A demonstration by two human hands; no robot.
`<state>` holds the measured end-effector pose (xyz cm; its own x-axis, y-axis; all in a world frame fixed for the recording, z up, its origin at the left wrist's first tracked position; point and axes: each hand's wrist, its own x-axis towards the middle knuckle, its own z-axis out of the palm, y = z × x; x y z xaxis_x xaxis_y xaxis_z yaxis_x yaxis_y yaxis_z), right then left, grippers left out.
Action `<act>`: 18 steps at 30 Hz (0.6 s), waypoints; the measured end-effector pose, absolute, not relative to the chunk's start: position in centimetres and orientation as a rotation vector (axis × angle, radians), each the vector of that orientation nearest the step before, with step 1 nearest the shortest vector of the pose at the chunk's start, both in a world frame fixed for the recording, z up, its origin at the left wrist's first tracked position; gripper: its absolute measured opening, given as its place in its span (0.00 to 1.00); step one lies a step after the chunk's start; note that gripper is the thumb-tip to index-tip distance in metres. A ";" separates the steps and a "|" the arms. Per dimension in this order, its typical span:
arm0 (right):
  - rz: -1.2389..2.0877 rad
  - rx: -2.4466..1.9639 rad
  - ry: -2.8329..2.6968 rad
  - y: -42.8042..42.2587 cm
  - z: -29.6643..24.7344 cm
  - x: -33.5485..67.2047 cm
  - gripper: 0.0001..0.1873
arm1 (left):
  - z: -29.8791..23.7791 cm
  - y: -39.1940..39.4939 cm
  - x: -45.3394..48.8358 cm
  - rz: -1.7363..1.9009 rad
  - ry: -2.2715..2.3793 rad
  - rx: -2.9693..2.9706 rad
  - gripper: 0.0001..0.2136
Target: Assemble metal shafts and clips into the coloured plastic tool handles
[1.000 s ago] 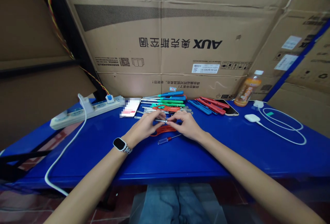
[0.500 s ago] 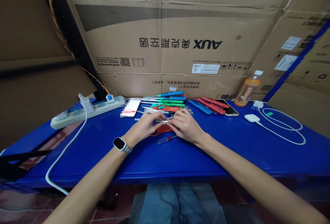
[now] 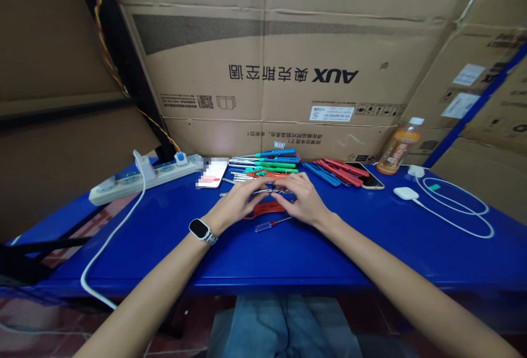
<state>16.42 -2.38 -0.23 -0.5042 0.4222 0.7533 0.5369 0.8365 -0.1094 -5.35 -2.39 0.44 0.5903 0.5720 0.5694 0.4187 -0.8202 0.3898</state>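
Note:
My left hand (image 3: 239, 202) and my right hand (image 3: 301, 199) meet over the middle of the blue table (image 3: 370, 237), fingers pinched on a thin metal shaft (image 3: 267, 190) held level between them. Under the hands lies a red plastic tool (image 3: 263, 211). A small screwdriver with a blue and red handle (image 3: 269, 224) lies just in front of them. Behind the hands is a pile of screwdrivers (image 3: 267, 163) with blue, green and red handles. A smartwatch (image 3: 198, 229) is on my left wrist.
A white power strip (image 3: 140, 178) with a cable sits at the back left, a phone (image 3: 212, 173) beside it. Red and blue pry tools (image 3: 337, 170), another phone (image 3: 370, 181), an orange drink bottle (image 3: 397, 146) and a white charger with cable (image 3: 444, 204) lie right. Cardboard boxes (image 3: 288, 72) stand behind.
The view has shifted slightly, so everything sits a little lower and further right in the frame. Both hands stay together on the metal shaft, with only small finger movements.

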 end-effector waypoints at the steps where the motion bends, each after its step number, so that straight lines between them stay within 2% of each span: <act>1: -0.126 -0.741 -2.172 -2.5 -0.1 16.7 0.10 | 0.4 -2.3 -5.5 1.033 0.820 2.626 0.16; 4: 0.014 -0.880 -2.175 -2.8 0.3 18.1 0.20 | 0.4 -1.9 -6.1 1.000 0.821 2.679 0.14; 6: 0.122 -0.976 -2.211 -2.8 0.2 19.1 0.22 | 0.4 -1.8 -6.4 0.985 0.828 2.685 0.12; 14: 0.373 -1.126 -2.297 -1.9 -0.8 19.3 0.07 | 1.0 -2.0 -6.9 1.026 0.955 2.553 0.09; 18: 0.557 -1.104 -2.216 -2.2 -0.6 18.8 0.09 | 1.2 -1.9 -7.4 0.980 1.044 2.547 0.08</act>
<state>18.80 -2.23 -0.58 -0.4785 0.8170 0.3217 0.5676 0.5673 -0.5966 -7.42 -1.86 1.23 0.5253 0.6884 0.5001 0.5426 -0.7237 0.4264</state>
